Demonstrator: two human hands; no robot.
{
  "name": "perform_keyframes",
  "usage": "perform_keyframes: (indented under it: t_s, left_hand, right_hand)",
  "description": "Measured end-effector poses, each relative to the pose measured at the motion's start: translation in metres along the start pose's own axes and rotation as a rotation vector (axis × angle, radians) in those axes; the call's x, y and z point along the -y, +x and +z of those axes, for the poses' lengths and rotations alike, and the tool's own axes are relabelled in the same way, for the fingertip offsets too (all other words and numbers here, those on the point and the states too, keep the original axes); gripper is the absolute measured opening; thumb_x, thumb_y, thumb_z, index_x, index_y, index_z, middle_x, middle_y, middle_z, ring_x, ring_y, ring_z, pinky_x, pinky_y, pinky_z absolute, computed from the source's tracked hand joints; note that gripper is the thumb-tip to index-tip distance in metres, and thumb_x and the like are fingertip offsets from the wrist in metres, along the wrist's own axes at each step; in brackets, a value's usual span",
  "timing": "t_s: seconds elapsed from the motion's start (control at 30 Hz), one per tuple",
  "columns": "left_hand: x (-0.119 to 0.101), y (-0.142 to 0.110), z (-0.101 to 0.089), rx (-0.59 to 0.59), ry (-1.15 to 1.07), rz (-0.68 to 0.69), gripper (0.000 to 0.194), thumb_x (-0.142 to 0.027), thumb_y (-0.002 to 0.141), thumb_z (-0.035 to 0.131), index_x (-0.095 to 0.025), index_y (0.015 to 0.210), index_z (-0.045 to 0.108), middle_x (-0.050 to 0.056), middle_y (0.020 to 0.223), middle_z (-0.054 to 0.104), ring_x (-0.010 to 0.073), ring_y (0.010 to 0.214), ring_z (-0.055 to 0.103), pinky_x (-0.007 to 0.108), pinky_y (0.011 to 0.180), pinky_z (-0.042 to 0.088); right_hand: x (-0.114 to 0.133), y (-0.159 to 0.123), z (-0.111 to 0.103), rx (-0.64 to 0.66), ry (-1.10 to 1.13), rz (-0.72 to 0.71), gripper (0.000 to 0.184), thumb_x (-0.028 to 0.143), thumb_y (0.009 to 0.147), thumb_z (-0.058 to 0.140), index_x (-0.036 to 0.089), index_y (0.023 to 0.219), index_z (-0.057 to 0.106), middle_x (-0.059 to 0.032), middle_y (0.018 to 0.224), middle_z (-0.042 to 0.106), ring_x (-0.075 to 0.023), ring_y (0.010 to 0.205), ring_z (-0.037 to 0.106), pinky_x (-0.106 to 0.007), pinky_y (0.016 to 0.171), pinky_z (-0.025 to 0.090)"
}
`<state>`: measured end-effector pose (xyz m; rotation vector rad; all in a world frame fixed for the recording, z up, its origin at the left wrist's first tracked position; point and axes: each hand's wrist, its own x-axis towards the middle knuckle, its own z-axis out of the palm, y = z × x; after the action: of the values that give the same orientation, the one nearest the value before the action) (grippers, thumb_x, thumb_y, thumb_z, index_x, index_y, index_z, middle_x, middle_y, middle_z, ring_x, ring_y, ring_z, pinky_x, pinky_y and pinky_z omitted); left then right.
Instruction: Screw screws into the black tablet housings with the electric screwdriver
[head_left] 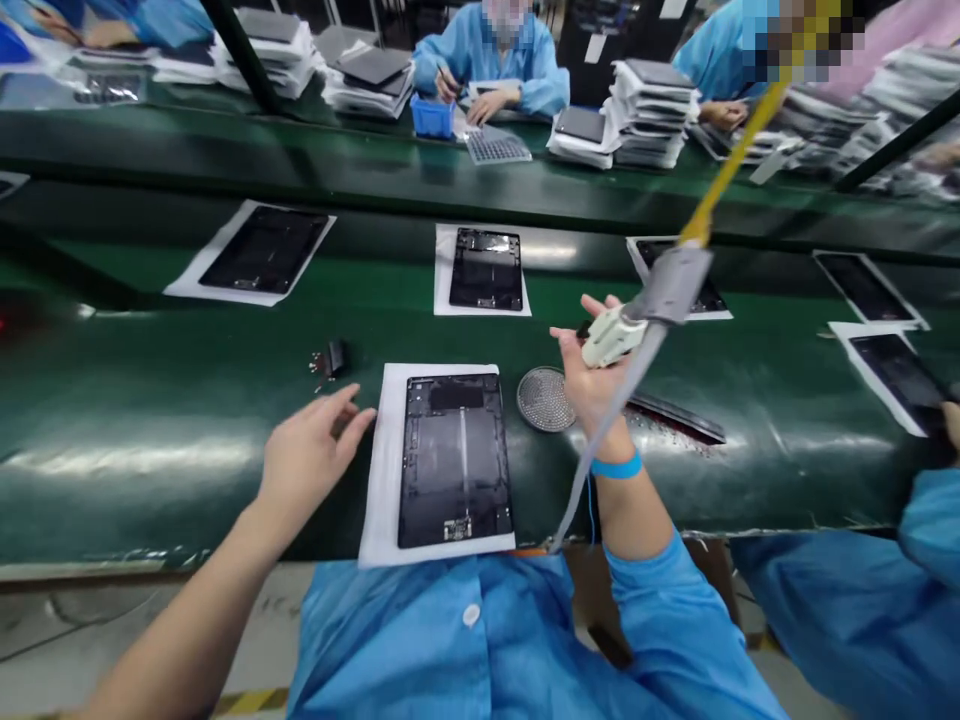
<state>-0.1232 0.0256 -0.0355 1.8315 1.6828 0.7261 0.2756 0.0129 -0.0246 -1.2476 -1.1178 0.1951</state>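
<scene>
Over the green belt [135, 400] — left grip [315, 460] open, empty; right grip [592, 375] half-closed on a white screwdriver [611, 335]

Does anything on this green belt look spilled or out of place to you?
Yes. Small loose bits lie scattered on the green belt beside the dark strip. They look spilled, because the tablets sit neatly on white paper.

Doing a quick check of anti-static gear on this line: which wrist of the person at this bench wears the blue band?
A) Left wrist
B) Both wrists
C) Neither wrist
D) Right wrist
D. The blue wristband circles the wrist just below the right hand, while the wrist behind the left hand is bare.
</scene>
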Motion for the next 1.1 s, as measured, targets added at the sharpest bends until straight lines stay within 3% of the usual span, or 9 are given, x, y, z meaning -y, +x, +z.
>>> perform_keyframes:
  t_s: [0.1,0.2,0.37,0.47,0.57,0.63,0.7,0.87,1.1]
  left_hand:
    - [0.027,0.014,-0.003,-0.095,0.178,0.199,0.04,-0.06,0.102,0.071,-0.027,0.117,0.089,0.019,0.143,0.081,0.0487,0.143,0.068,0.067,0.132,0.051]
    - [0.044,0.017,0.002,-0.02,0.183,0.261,0.033,-0.05,0.106,0.064,-0.029,0.105,0.089,0.018,0.132,0.083,0.0436,0.131,0.072,0.065,0.126,0.056]
    - [0.052,0.02,-0.008,0.028,0.226,0.228,0.04,-0.048,0.108,0.055,-0.027,0.11,0.089,0.014,0.124,0.085,0.0356,0.115,0.078,0.055,0.113,0.064]
    - [0.054,0.031,-0.025,0.16,0.18,0.146,0.04,-0.053,0.095,0.067,-0.027,0.116,0.089,0.011,0.115,0.086,0.0322,0.097,0.08,0.048,0.098,0.068]
    - [0.051,0.042,-0.036,0.33,0.15,0.091,0.036,-0.057,0.083,0.074,-0.032,0.103,0.091,0.009,0.101,0.086,0.0333,0.085,0.079,0.048,0.087,0.068]
    - [0.044,0.043,-0.039,0.355,0.156,0.13,0.031,-0.062,0.083,0.075,-0.035,0.088,0.089,0.008,0.099,0.088,0.0375,0.092,0.083,0.052,0.094,0.068]
    - [0.032,0.04,-0.039,0.288,0.156,0.159,0.031,-0.064,0.085,0.076,-0.036,0.08,0.087,0.007,0.099,0.089,0.0396,0.099,0.085,0.054,0.102,0.068]
    - [-0.013,0.029,-0.032,0.119,0.012,0.017,0.033,-0.063,0.09,0.081,-0.035,0.101,0.093,0.001,0.107,0.092,0.033,0.097,0.084,0.05,0.101,0.07]
    - [-0.077,0.043,0.005,0.294,-0.353,0.023,0.033,-0.054,0.083,0.094,-0.023,0.092,0.091,0.008,0.09,0.088,0.027,0.085,0.084,0.042,0.09,0.073]
  right_hand:
    - [0.004,0.001,0.0,-0.049,0.051,0.041,0.073,0.054,0.106,0.081,0.027,0.166,0.051,-0.0069,0.119,0.079,-0.0129,0.066,0.069,-0.034,0.066,0.068]
    - [-0.002,0.0,0.004,-0.092,0.102,0.099,0.075,0.058,0.103,0.084,0.026,0.163,0.054,0.0,0.099,0.073,-0.01,0.057,0.058,-0.029,0.053,0.055]
    - [-0.014,-0.001,0.013,-0.111,0.186,0.169,0.08,0.067,0.091,0.093,0.032,0.155,0.061,0.0052,0.092,0.071,-0.0093,0.054,0.052,-0.029,0.05,0.051]
    - [-0.016,-0.002,0.018,-0.098,0.188,0.193,0.087,0.072,0.086,0.093,0.033,0.157,0.06,0.0044,0.096,0.075,-0.0091,0.052,0.051,-0.029,0.049,0.05]
    - [-0.017,-0.003,0.021,-0.077,0.163,0.201,0.091,0.077,0.085,0.091,0.032,0.158,0.06,0.0031,0.099,0.077,-0.0092,0.053,0.051,-0.03,0.049,0.051]
    - [-0.019,-0.004,0.022,-0.081,0.156,0.201,0.09,0.077,0.085,0.09,0.033,0.157,0.061,0.0032,0.099,0.078,-0.0095,0.053,0.053,-0.03,0.05,0.052]
    - [-0.022,-0.004,0.023,-0.088,0.153,0.193,0.089,0.076,0.086,0.09,0.032,0.157,0.061,0.0036,0.098,0.078,-0.0096,0.054,0.053,-0.029,0.05,0.052]
    - [-0.031,-0.006,0.025,-0.093,0.168,0.184,0.087,0.072,0.087,0.092,0.028,0.156,0.064,0.0024,0.099,0.078,-0.0089,0.053,0.054,-0.029,0.049,0.052]
    - [-0.039,-0.007,0.025,-0.089,0.189,0.165,0.081,0.075,0.088,0.095,0.031,0.149,0.064,0.005,0.096,0.072,-0.0083,0.053,0.055,-0.026,0.047,0.051]
